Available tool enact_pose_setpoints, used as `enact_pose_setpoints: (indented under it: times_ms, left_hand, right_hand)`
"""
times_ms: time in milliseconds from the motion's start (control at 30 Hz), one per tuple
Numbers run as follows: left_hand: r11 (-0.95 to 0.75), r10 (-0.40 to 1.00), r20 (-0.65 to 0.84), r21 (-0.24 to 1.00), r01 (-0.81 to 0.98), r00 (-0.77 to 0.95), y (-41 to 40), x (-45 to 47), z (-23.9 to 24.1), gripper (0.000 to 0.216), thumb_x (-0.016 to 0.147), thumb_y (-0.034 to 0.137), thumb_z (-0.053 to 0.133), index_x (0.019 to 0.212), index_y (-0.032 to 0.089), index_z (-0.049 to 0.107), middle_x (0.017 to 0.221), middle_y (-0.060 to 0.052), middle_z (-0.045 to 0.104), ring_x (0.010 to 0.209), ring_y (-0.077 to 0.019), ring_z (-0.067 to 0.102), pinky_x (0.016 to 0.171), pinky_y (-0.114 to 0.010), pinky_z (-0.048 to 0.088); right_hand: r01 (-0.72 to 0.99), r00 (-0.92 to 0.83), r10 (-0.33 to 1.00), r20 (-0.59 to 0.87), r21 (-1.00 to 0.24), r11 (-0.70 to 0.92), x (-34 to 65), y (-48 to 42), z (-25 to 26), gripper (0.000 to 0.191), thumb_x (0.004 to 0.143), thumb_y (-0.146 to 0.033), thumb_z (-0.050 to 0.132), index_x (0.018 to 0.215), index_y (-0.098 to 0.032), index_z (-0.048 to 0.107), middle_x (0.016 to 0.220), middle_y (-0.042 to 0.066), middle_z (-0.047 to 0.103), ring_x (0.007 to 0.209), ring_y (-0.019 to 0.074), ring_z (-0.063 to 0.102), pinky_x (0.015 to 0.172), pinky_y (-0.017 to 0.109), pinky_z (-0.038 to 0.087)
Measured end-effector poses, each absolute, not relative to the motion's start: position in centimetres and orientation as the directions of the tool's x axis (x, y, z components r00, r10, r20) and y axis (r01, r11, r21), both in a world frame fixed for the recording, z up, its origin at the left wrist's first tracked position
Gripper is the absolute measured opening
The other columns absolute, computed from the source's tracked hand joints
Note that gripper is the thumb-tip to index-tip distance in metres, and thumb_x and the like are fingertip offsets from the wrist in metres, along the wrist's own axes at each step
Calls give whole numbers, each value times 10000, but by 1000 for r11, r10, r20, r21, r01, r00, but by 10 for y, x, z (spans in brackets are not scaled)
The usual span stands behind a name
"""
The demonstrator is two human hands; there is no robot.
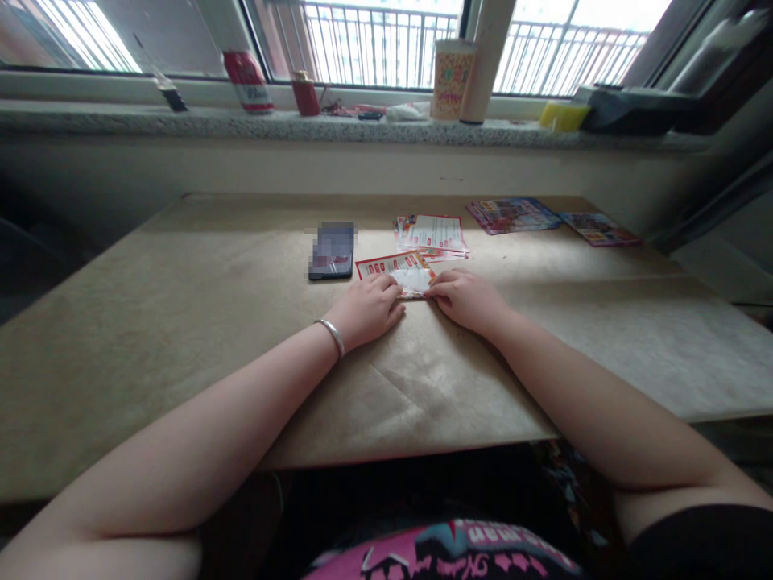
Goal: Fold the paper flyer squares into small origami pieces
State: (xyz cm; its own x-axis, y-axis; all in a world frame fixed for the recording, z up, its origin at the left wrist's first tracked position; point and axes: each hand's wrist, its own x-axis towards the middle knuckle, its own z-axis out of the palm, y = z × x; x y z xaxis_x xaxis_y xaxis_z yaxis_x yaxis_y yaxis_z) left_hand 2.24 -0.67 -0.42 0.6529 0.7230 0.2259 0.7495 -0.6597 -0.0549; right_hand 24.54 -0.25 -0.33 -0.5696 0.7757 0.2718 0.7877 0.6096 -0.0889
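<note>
A printed paper leaflet (391,266) with a red border lies on the table, its near part folded over to show a white face. My left hand (371,308), with a silver bangle at the wrist, grips the leaflet's left side, fingers curled at the near fold. At the right end of the same fold, my right hand (468,298) pinches the paper between thumb and fingers. Just beyond is a loose stack of similar leaflets (433,232). A dark phone (332,251), partly blurred out, lies left of the leaflet.
Colourful printed sheets (513,215) lie at the table's back right, with more sheets (601,228) beside them. On the stone windowsill (362,129) stand a red can (247,83), a patterned paper cup (450,80) and a yellow block (564,117). The table's near edge runs beneath my forearms.
</note>
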Motion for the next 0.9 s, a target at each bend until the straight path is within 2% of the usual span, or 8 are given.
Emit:
enact_pose_setpoints:
  times_ms: [100,200,300,567,900]
  left_hand:
    - [-681,709,212,-41,731,672,-7,22,-5,415,946,412,474,1216,126,608,1175,-130,596,1087,-265,549,979,-393,452]
    - [-705,687,209,-42,708,696,-8,20,-5,427,949,428,468,1292,194,571,1207,-111,579,1089,-258,544,978,-399,448]
    - [-703,686,213,-51,709,695,-9,20,-5,425,948,432,467,1302,218,566,1206,-102,575,1088,-256,541,977,-398,443]
    - [-715,670,200,-81,694,714,-9,22,-3,462,955,452,431,1313,187,550,1189,-113,581,1102,-269,518,980,-395,418]
    - [-711,677,168,-106,696,717,-8,21,-3,484,963,464,397,1395,268,493,1216,-86,567,1073,-260,499,979,-388,383]
  right_hand:
    - [783,-573,773,272,-96,614,246,-3,-3,298,893,-154,503,1024,-211,764,1025,68,716,957,193,630,885,309,466]
    - [786,-571,774,274,-90,612,246,-3,-3,303,896,-162,496,1029,-213,762,1021,70,714,957,194,629,875,309,466]
    - [794,-566,783,259,-87,602,246,-4,-1,307,900,-170,487,1035,-215,759,1027,72,712,952,197,631,867,310,467]
    - [828,-523,828,201,-108,550,250,-7,8,281,889,-197,512,1039,-237,746,1028,57,722,936,196,637,835,304,460]
    - [835,-516,835,192,-107,540,253,-7,9,279,878,-205,516,1004,-271,757,1036,29,717,935,191,638,778,297,461]
